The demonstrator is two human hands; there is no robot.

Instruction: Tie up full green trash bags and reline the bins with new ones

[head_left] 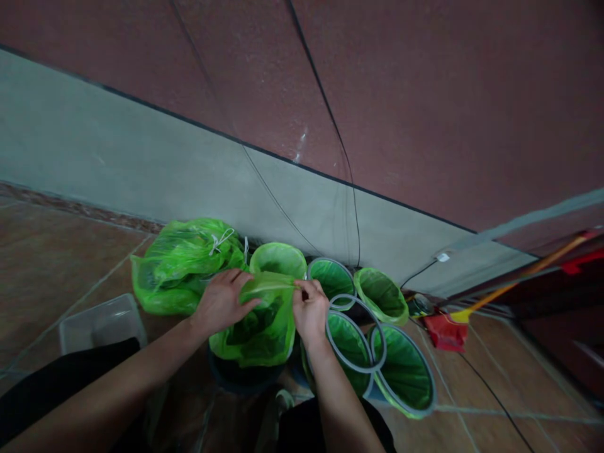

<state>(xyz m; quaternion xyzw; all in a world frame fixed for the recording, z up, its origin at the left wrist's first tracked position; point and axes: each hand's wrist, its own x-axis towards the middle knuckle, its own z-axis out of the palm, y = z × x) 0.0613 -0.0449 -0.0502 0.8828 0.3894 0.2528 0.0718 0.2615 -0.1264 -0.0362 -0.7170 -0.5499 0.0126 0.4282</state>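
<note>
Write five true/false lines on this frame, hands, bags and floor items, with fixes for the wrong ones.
1. The right hand pinches the edge of a green bag. True.
2. The left hand is down by the clear plastic container. False: the left hand is at the green bag.
3. The bulky bundled bag has a white tie. True.
4. The long-handled tool has a blue head. False: its head is red.
5. The clear plastic container lies to the right of the bundled bag in the picture. False: it is lower and to the left.
6. A dark cable runs down the wall. True.
</note>
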